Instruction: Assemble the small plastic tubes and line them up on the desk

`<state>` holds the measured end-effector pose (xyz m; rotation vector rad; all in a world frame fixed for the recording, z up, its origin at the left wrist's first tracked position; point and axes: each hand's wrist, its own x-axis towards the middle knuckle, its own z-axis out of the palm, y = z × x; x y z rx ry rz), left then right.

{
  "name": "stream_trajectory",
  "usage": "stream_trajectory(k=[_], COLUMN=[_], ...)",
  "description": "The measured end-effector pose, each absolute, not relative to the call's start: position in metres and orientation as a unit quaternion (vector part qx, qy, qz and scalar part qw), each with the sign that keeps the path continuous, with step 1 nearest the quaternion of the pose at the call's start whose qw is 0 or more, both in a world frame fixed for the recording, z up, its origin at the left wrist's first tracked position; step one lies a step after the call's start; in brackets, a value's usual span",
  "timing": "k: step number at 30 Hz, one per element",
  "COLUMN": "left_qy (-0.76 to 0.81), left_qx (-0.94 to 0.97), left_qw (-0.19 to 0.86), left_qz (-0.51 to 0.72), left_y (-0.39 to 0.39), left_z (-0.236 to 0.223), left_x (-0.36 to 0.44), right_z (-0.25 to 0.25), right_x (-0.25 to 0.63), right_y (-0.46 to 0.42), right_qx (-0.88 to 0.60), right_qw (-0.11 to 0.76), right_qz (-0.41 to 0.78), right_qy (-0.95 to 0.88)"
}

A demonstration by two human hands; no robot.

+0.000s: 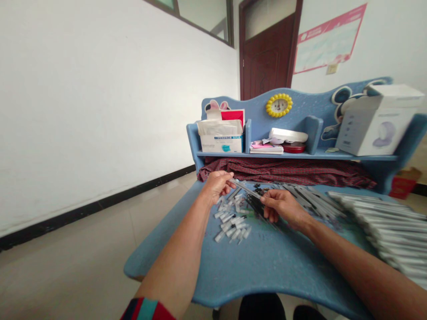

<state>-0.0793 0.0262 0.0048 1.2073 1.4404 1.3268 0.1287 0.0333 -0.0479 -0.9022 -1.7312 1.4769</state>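
Note:
My left hand [216, 186] grips a clear plastic pen barrel [245, 187], whose far end points toward my right hand [282, 208]. My right hand pinches a bunch of thin black-tipped pen refills [256, 206]. Below my left hand, several short clear pen pieces [230, 222] lie scattered on the blue desk [267, 271]. Further right, a loose layer of long pens [310, 200] spreads behind my right hand. A neat overlapping row of white-barrelled pens [383, 226] covers the desk's right end.
A blue shelf unit [296, 153] stands at the desk's back, holding a mask box, papers and a white carton. Checked red cloth [283, 172] hangs beneath it. A white wall rises on the left, and a tiled floor lies beyond the desk's left edge.

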Motion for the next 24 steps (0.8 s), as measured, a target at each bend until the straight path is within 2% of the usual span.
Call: stream_trajectory(k=[11, 16, 24], left_qy=[0.529, 0.56, 0.6], left_qx=[0.469, 0.478, 0.478], left_qw=[0.471, 0.431, 0.336], left_qz=[0.527, 0.522, 0.547], left_y=[0.029, 0.03, 0.032], left_z=[-0.002, -0.006, -0.015], left_x=[-0.073, -0.067, -0.049], right_z=[-0.047, -0.045, -0.047], right_x=[0.124, 0.123, 0.121], right_y=[0.027, 0.022, 0.017], right_qx=[-0.355, -0.37, -0.399], right_qw=[0.354, 0.358, 0.337], right_qz=[0.484, 0.43, 0.207], right_qy=[-0.718, -0.741, -0.827])
